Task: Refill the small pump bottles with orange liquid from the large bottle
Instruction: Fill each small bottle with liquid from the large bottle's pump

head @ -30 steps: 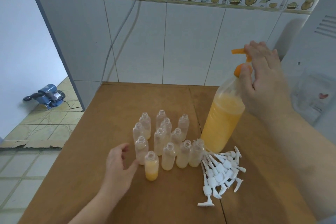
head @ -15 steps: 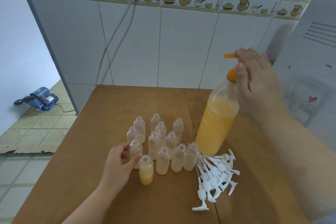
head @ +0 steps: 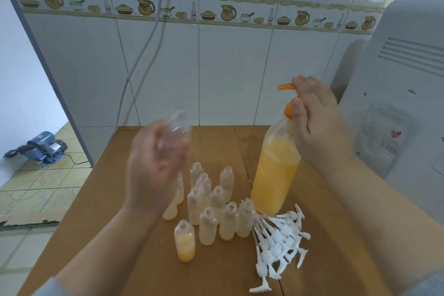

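Head view: left hand grips an empty small bottle, blurred, raised over the cluster, long axis tilted, mouth up-right toward the large bottle, which stands upright on the table, right hand clamped on its orange pump.

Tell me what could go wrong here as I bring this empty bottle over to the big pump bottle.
1. The empty bottle in the left hand has a narrow neck; if it misses the orange spout, liquid could land on the table.
2. The open bottles stand packed just below that hand; a low sweep might topple them.
3. The right hand on the pump could tip the tall big bottle if pressed off-centre.
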### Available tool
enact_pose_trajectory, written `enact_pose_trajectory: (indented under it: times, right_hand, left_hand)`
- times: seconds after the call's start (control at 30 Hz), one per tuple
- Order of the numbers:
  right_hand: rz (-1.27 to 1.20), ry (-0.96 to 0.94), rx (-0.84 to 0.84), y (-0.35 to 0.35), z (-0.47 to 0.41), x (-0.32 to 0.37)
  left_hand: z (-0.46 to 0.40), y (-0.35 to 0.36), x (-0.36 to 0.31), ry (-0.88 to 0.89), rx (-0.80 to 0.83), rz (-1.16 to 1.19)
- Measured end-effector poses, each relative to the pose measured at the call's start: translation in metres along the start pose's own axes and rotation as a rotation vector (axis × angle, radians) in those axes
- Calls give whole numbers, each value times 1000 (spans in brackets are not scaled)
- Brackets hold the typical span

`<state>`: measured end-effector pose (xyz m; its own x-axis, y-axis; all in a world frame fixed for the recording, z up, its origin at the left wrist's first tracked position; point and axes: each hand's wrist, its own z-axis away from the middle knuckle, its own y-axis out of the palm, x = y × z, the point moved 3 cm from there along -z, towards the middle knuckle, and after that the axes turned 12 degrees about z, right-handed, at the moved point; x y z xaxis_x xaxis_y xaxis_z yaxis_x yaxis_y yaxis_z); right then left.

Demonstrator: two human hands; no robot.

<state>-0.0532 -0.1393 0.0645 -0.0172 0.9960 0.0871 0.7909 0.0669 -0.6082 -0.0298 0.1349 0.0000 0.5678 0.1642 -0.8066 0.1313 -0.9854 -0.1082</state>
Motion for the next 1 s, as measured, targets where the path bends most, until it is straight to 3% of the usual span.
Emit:
enact_pose_trajectory:
  times: [0.13, 0.23, 0.6, 0.73, 0.87, 1.0]
  right_hand:
    - [18, 0, 10, -1, -1, 0]
    - [33, -15, -12, -3, 1, -2]
    - [48, 2, -4, -1, 1, 3]
    - [55, 3, -20, -1, 0, 5]
    - [88, -1, -63, 1, 3, 4]
    - [98, 15, -42, 8, 9, -1]
  left_hand:
    - [-43, 69, -41, 27, 311, -109]
    - [-52, 96, -45, 63, 408, -143]
    - [-64, 112, -50, 57, 442, -67]
    - [-68, 116, -56, 103, 483, -123]
    - [-75, 124, -65, 265, 511, -292]
    - [-76, 133, -59, 267, 543, -336]
